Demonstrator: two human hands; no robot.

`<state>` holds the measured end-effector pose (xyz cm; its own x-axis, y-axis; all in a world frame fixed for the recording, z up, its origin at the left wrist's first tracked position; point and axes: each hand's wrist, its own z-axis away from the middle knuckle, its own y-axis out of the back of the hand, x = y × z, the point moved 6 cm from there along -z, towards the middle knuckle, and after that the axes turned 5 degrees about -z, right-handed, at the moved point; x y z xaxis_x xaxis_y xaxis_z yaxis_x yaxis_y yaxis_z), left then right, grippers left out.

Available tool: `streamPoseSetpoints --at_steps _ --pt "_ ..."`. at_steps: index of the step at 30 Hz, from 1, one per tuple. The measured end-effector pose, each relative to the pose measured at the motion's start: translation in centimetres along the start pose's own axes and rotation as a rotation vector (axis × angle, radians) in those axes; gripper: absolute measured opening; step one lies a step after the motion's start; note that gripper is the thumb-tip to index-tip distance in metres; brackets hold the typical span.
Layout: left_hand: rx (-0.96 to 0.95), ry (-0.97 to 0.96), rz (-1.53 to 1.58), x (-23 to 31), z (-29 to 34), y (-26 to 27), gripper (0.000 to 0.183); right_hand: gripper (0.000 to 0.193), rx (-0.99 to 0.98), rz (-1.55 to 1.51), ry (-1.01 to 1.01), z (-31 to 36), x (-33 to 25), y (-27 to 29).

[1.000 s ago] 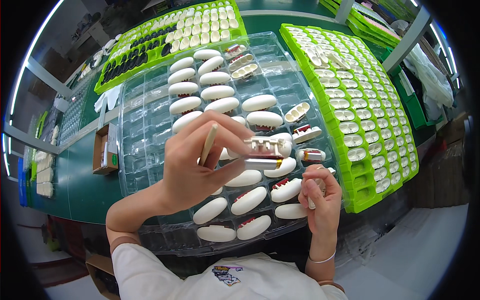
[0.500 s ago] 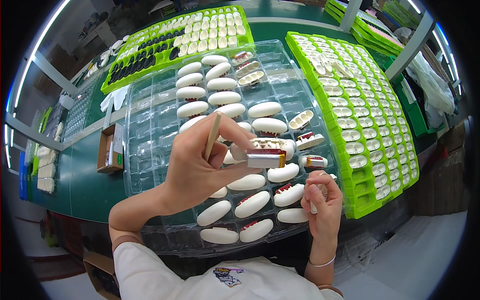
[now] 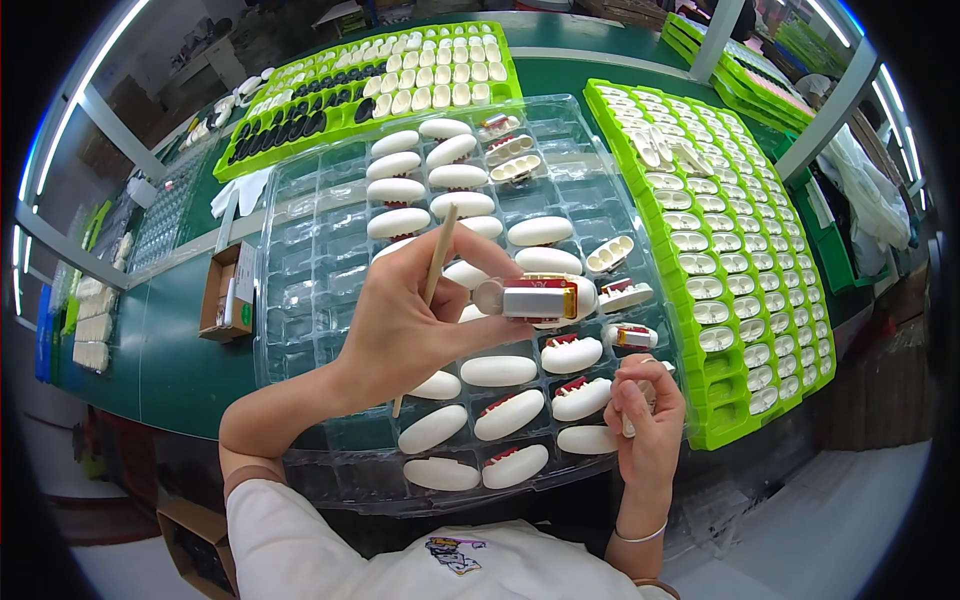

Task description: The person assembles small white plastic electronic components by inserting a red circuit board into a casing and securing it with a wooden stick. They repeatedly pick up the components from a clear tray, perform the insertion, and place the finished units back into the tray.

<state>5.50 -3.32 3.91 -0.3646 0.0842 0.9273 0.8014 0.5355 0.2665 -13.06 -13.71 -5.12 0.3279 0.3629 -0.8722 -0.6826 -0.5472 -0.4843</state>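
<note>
My left hand (image 3: 395,325) pinches a white oval casing with a silver battery (image 3: 532,302) and red circuit board facing up, held above a clear plastic tray (image 3: 318,215). A thin wooden stick (image 3: 441,255) passes between its fingers, slanting down behind the hand. To the right, my right hand (image 3: 650,425) is curled, its fingers closed round a small whitish piece that is mostly hidden. Several white oval casings (image 3: 498,371) lie in the tray's pockets, some showing red boards along one side. Just above the right hand sits a casing with an exposed battery (image 3: 632,337).
A green tray (image 3: 722,425) of white open shells stands at the right, with loose shells (image 3: 652,150) piled on top. Another green tray (image 3: 240,165) at the back left holds white and black shells. A small cardboard box (image 3: 212,300) stands left of the clear tray.
The casing in my left hand has turned, so the battery and red board face up more fully. The stick now leans differently. My right hand has barely moved; the whole view has shifted slightly.
</note>
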Motion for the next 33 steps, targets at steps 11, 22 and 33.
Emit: streamPoseSetpoints --at_steps 11,22,33 --pt "0.108 -0.158 -0.168 1.1 -0.4 2.7 0.023 0.006 -0.015 0.015 -0.005 -0.2 0.2 -0.5" --pt "0.527 0.222 -0.994 -9.9 2.4 21.2 0.033 0.005 0.006 -0.001 0.005 -0.1 0.3 -0.5" --pt "0.814 0.663 -1.121 -12.7 11.0 36.8 0.035 0.007 -0.084 0.098 0.052 -0.3 0.4 -0.1"
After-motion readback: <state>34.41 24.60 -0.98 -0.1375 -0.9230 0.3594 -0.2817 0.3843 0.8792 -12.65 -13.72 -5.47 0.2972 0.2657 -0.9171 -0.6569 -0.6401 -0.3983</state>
